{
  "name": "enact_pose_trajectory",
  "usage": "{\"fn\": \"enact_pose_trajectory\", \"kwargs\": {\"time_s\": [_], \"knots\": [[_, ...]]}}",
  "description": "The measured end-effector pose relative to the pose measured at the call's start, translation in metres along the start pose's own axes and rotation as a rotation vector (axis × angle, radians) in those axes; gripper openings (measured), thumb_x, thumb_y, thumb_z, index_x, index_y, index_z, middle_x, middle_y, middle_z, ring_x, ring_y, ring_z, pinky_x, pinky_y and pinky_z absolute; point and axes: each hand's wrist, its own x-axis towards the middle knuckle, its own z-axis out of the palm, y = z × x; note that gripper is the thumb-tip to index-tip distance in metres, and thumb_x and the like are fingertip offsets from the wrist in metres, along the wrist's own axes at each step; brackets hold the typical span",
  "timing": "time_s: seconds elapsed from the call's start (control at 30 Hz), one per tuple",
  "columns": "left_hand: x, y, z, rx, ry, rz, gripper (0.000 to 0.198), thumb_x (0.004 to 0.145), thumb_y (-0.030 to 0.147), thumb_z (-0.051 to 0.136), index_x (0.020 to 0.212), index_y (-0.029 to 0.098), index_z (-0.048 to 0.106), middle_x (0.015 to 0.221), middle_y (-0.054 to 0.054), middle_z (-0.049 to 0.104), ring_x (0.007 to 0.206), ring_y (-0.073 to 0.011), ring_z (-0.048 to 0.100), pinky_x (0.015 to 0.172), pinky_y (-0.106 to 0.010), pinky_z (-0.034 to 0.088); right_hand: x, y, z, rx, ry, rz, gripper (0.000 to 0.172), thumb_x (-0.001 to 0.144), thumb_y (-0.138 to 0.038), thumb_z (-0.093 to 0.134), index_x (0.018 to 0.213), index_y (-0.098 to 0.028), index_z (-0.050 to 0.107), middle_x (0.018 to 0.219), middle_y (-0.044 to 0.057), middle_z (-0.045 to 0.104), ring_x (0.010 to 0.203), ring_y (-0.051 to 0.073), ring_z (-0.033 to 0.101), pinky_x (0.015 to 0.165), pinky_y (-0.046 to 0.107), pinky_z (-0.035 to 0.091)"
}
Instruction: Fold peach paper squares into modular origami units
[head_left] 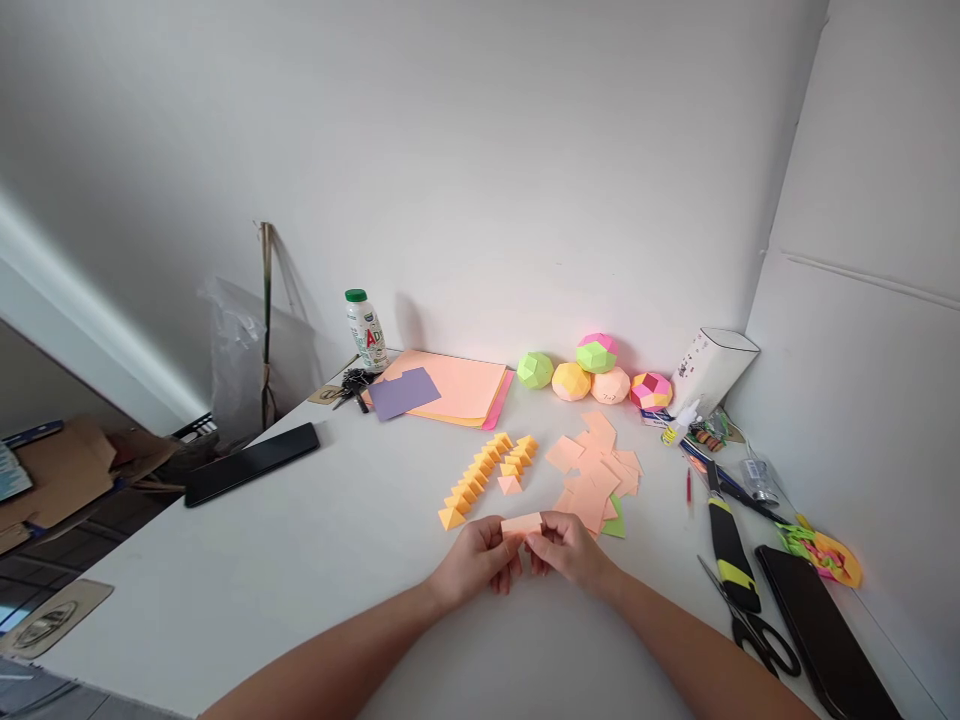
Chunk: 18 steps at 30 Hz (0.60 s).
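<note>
A small piece of peach paper (521, 525) is pinched between both hands, above the near middle of the table. My left hand (480, 555) grips its left end, and my right hand (571, 548) grips the other end; the fingers hide its lower part. Just beyond my left hand runs a long row of folded orange paper pieces (474, 482). Beside it stands a shorter orange row (519, 457) with one peach folded piece (510, 485) at its near end. Loose peach paper cutouts (596, 475) lie in a pile past my right hand, over a bit of green paper (615, 518).
Along the wall sit faceted paper balls (571, 381), stacked coloured sheets (457, 380), a purple sheet (405, 393) and a white bottle (366, 332). At right lie a utility knife (731, 555), scissors (757, 630), a glue bottle (679, 425) and a phone (821, 630). A black slab (253, 465) rests at left.
</note>
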Motion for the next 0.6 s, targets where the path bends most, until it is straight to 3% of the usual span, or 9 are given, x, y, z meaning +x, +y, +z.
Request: {"fn": "enact_pose_trajectory", "kwargs": {"time_s": [0.6], "knots": [[-0.0019, -0.0012, -0.0011, 0.002, -0.007, 0.018, 0.038, 0.077, 0.054, 0.055, 0.069, 0.018, 0.045, 0.057, 0.000, 0.062, 0.040, -0.0097, 0.053, 0.042, -0.022, 0.039, -0.0019, -0.0037, 0.0007, 0.019, -0.002, -0.011, 0.021, 0.080, -0.035, 0.056, 0.074, -0.015, 0.057, 0.060, 0.000, 0.058, 0.055, 0.013, 0.055, 0.053, 0.025, 0.044]]}}
